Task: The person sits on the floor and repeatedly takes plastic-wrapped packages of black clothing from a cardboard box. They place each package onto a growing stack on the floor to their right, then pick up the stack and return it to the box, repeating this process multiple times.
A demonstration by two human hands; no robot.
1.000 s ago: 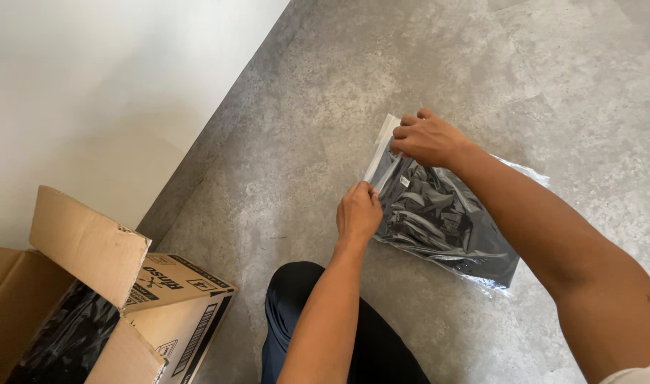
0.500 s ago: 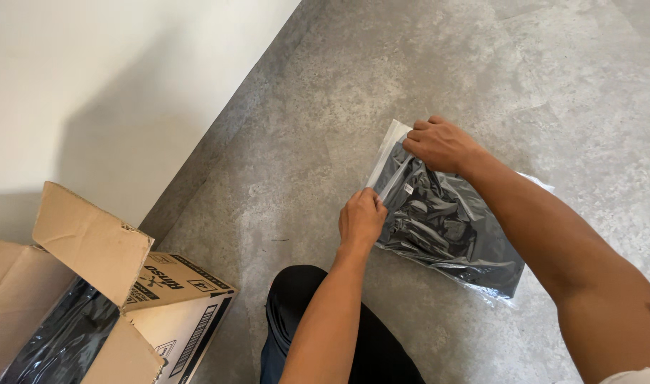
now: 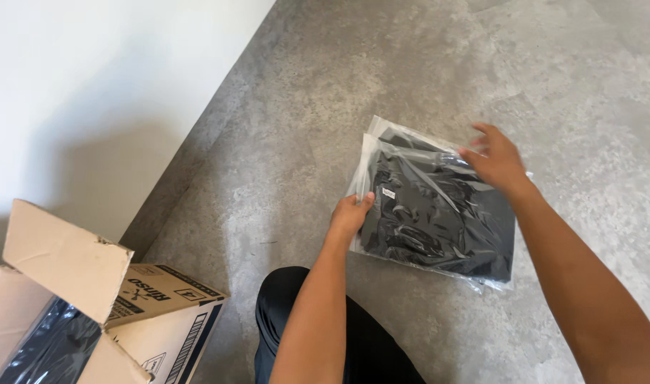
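My left hand (image 3: 351, 213) pinches the near-left edge of the clear bag (image 3: 439, 206) of black cloth, flat on the floor (image 3: 325, 107); right hand (image 3: 497, 158) spread open on its far-right corner

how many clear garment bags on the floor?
2, stacked: the top bag under both hands, and the lower bag with only its edge peeking out behind. More may be hidden underneath.

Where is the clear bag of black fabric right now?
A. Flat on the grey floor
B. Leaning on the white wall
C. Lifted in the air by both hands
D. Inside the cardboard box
A: the clear bag lies flat on the grey floor, the left hand at its near edge and the right hand on its top.
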